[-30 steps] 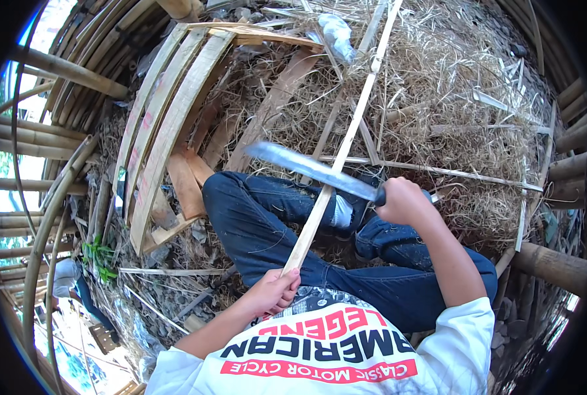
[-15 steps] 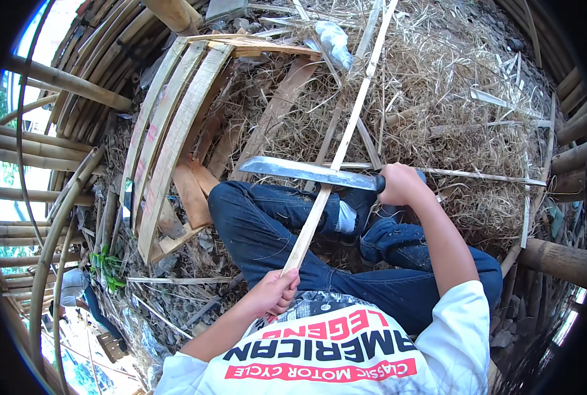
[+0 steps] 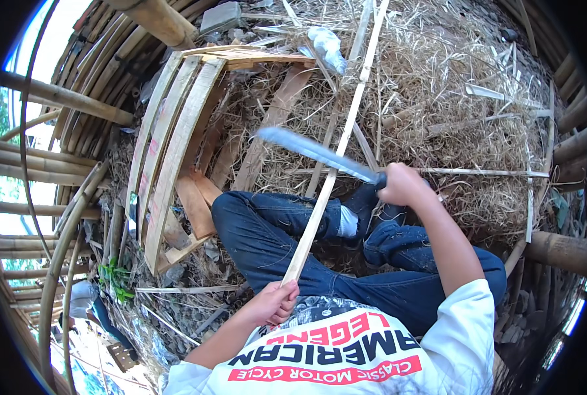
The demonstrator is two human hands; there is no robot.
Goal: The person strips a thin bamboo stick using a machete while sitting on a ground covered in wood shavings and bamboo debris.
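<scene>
My left hand is closed round the near end of a long, pale bamboo strip, close to my shirt. From there the strip slants away over my crossed legs to the far edge of the view. In my right hand is the dark handle of a machete. Its long blade points left and a little away from me, slightly blurred, and crosses over the strip. Whether the edge touches the strip I cannot tell.
A slatted wooden crate lies at the left. Dry shavings cover the ground ahead, with a crumpled plastic bag at the far side. Bamboo poles stand along the left, and a thick bamboo pole lies at the right.
The machete's tip has swung away from me, so the blade now slants more steeply across the strip. My left hand keeps its grip. The view has shifted slightly.
</scene>
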